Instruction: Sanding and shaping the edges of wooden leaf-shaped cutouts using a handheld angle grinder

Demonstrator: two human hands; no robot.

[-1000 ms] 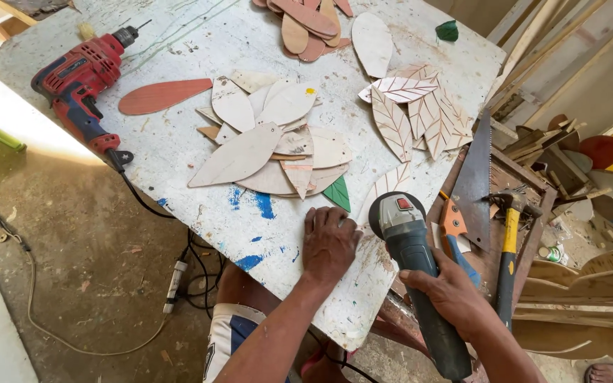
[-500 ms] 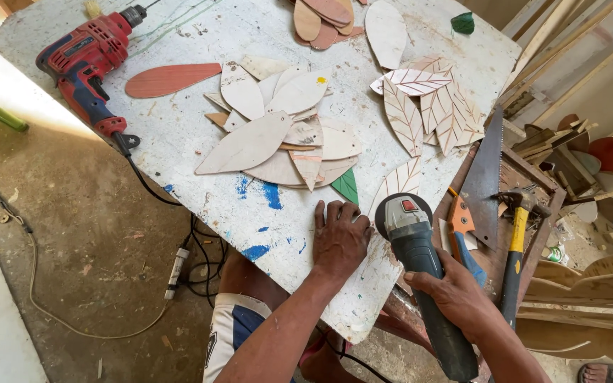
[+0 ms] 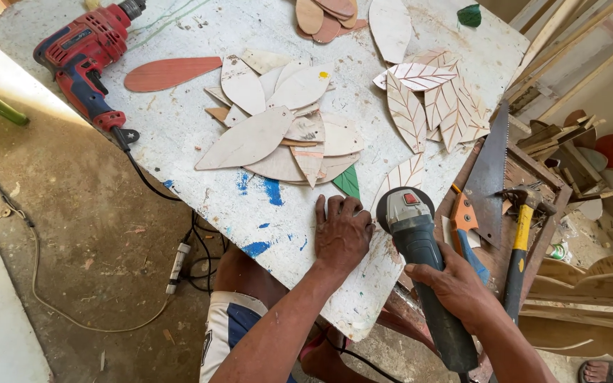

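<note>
My left hand (image 3: 342, 237) presses flat on the bench (image 3: 193, 142); my right hand (image 3: 455, 287) grips the angle grinder (image 3: 420, 248) over a leaf-shaped wood piece (image 3: 400, 177), mid-sanding; next, steady passes.

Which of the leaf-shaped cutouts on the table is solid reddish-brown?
The long reddish-brown leaf cutout lying alone beside the red drill, at the table's far left; the others nearby are pale wood.

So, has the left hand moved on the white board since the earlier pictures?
No. The left hand lies flat just below the green leaf piece and right of the blue paint marks, as before; only the camera shifted.
</note>
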